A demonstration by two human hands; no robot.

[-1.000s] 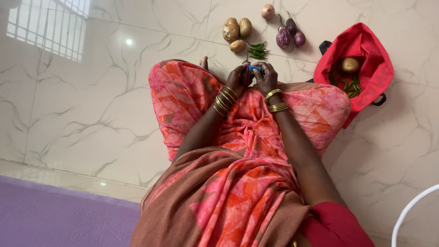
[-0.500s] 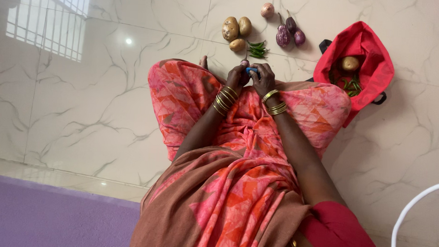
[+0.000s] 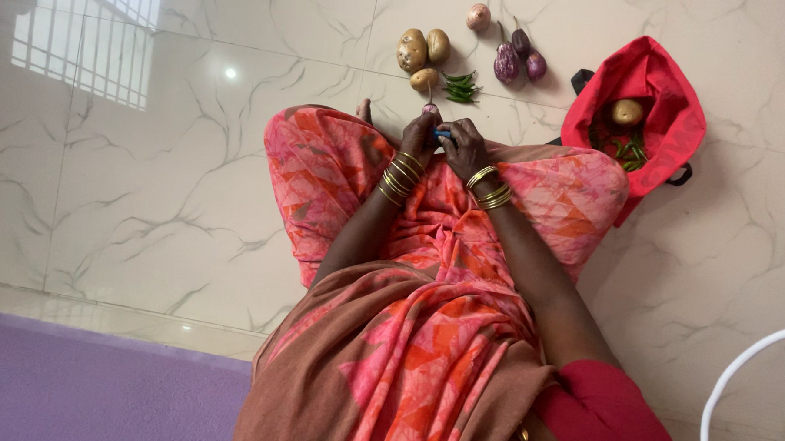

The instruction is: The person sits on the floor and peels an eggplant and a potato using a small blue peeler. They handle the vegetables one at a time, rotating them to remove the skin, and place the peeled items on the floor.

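Note:
I sit on the floor with my lap covered in pink and orange cloth (image 3: 461,249). My left hand (image 3: 419,139) grips a small purple eggplant (image 3: 430,110), whose thin stem points up and away from me. My right hand (image 3: 463,146) is closed on a small blue-handled tool (image 3: 443,134) pressed against the eggplant. Both hands touch each other above my knees. Gold bangles ring both wrists. Most of the eggplant is hidden by my fingers.
On the marble floor ahead lie three potatoes (image 3: 413,52), green chillies (image 3: 460,88), an onion (image 3: 479,17) and purple eggplants (image 3: 508,63). A red bag (image 3: 667,91) at the right holds a potato and chillies. A purple mat (image 3: 74,383) lies at the lower left.
My hands have shifted slightly left and the eggplant has turned, so its stem now sticks up above my left fingers. My right hand has slid lower against it.

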